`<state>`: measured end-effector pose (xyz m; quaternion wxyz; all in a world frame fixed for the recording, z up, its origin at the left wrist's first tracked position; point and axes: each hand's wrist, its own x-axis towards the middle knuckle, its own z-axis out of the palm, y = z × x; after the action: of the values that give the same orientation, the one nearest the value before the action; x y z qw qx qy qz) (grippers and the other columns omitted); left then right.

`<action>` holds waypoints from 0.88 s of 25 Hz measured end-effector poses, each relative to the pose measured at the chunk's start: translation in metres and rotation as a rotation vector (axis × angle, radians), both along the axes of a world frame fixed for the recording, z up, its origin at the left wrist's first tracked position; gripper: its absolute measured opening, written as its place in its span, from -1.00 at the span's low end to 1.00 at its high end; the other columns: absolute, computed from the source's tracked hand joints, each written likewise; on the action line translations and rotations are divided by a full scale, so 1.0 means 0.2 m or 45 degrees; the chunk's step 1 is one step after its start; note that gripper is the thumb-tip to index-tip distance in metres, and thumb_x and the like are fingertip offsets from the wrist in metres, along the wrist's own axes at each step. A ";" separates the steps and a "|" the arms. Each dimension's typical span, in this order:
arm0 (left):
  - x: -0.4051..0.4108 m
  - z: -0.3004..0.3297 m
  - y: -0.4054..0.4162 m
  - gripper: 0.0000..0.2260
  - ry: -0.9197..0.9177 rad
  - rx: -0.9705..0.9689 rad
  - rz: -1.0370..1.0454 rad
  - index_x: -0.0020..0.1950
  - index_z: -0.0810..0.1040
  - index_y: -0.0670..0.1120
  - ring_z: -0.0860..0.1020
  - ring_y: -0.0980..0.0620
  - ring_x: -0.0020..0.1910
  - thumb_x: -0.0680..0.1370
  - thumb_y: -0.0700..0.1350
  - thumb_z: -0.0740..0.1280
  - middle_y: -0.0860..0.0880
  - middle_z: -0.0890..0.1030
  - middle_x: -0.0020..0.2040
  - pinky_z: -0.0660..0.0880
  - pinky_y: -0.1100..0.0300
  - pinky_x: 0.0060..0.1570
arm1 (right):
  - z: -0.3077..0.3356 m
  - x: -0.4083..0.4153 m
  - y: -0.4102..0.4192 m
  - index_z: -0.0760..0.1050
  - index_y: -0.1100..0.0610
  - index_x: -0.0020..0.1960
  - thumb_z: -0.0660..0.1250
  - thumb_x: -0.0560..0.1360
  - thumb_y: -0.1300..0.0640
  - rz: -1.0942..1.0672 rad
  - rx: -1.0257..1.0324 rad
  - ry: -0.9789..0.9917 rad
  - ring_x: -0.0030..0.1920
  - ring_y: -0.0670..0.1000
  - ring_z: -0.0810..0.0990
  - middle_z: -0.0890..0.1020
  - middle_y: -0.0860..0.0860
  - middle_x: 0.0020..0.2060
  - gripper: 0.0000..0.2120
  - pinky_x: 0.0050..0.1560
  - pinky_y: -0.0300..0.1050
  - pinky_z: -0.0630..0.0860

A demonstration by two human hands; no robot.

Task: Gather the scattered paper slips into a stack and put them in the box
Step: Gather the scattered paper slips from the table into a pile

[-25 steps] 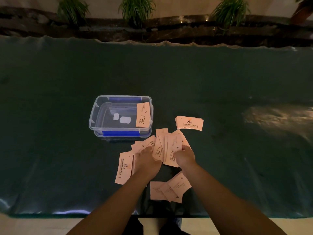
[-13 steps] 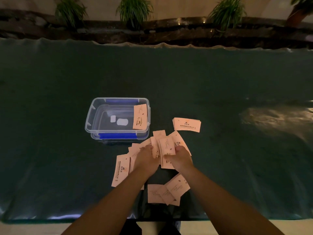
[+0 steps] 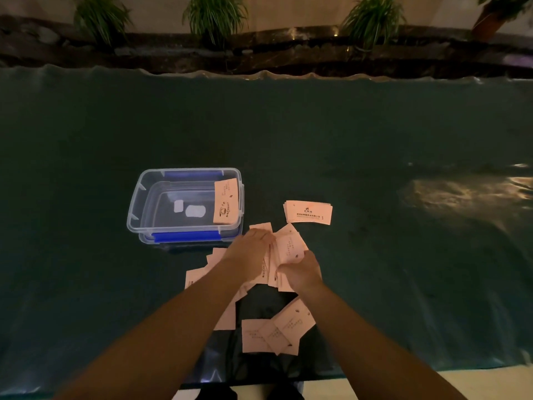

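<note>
Both hands worked the middle pile: left hand (image 3: pixel 251 249) lay flat over the loose paper slips (image 3: pixel 290 248), fingers spread and not closed on anything, likely pinning them so they wouldn't slide on the slick dark surface (image 3: pixel 375 134). Right hand (image 3: pixel 301 269) had its grip curled onto the pile's near edge, pinching a few slips, probably to square them against the left. Clear box (image 3: pixel 138 197) sat at 10 o'clock from the hands, lid off, one slip (image 3: pixel 226 202) leaning on its right wall. A tidy stack (image 3: pixel 308 212) waited at 1 o'clock, presumably staged for the box. More strays (image 3: pixel 277 332) lay at 6 o'clock, untouched.
</note>
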<state>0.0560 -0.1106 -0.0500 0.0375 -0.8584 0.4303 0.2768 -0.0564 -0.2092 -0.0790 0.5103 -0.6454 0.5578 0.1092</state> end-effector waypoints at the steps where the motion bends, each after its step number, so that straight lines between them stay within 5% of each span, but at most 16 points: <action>1: 0.02 -0.01 -0.02 -0.33 0.009 0.002 -0.076 0.59 0.28 0.07 0.30 -0.04 0.57 0.54 -0.12 0.48 0.03 0.31 0.61 0.29 -0.07 0.51 | -0.01 -0.02 -0.02 0.30 0.11 0.55 0.55 0.48 0.16 -0.048 0.015 -0.002 0.25 0.11 0.57 0.53 0.10 0.39 -0.28 0.03 0.02 0.63; 5: 0.05 -0.04 -0.09 -0.26 -0.047 0.078 -0.322 0.61 0.24 0.11 0.24 -0.07 0.61 0.51 -0.05 0.52 0.01 0.24 0.64 0.25 -0.13 0.52 | 0.00 -0.10 -0.10 0.31 0.12 0.56 0.55 0.49 0.16 -0.145 0.090 -0.003 0.39 0.18 0.53 0.51 0.11 0.41 -0.28 0.10 0.04 0.51; 13: 0.03 0.03 -0.10 -0.26 -0.316 0.134 -0.449 0.56 0.34 0.00 0.34 -0.12 0.49 0.46 0.23 0.48 -0.08 0.35 0.53 0.28 -0.13 0.49 | 0.01 -0.20 -0.13 0.40 0.06 0.49 0.53 0.50 0.04 -0.303 0.246 -0.051 0.23 0.12 0.62 0.59 0.09 0.28 -0.39 0.16 0.11 0.61; 16: -0.01 0.06 -0.05 -0.41 -0.196 0.116 -0.226 0.50 0.38 -0.01 0.50 -0.07 0.35 0.54 0.18 0.42 -0.07 0.50 0.43 0.44 -0.04 0.37 | 0.02 -0.19 -0.11 0.45 0.04 0.41 0.49 0.54 0.04 -0.317 0.332 -0.048 0.15 0.09 0.67 0.64 0.09 0.16 -0.51 -0.03 -0.02 0.61; 19: -0.08 0.04 0.04 -0.61 0.085 -0.025 0.284 0.46 0.41 0.02 0.63 0.02 0.09 0.65 0.04 0.31 -0.04 0.60 0.31 0.60 0.15 0.06 | 0.04 -0.17 -0.06 0.49 0.05 0.31 0.44 0.57 0.05 -0.293 0.375 -0.045 0.05 0.05 0.69 0.67 0.10 0.08 -0.66 -0.16 -0.10 0.55; 22: -0.18 -0.04 0.09 -0.75 0.232 -0.148 0.845 0.34 0.52 -0.03 0.60 0.06 -0.08 0.68 -0.02 0.27 -0.05 0.61 0.17 0.54 0.22 -0.11 | 0.04 -0.12 -0.01 0.40 0.05 0.43 0.43 0.56 0.04 -0.232 0.331 -0.046 0.03 0.04 0.65 0.64 0.11 0.19 -0.51 -0.20 -0.08 0.52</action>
<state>0.0199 -0.0932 -0.0575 -0.1422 -0.9239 0.1446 0.3244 -0.0795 -0.2121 -0.0705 0.6072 -0.5225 0.5860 0.1219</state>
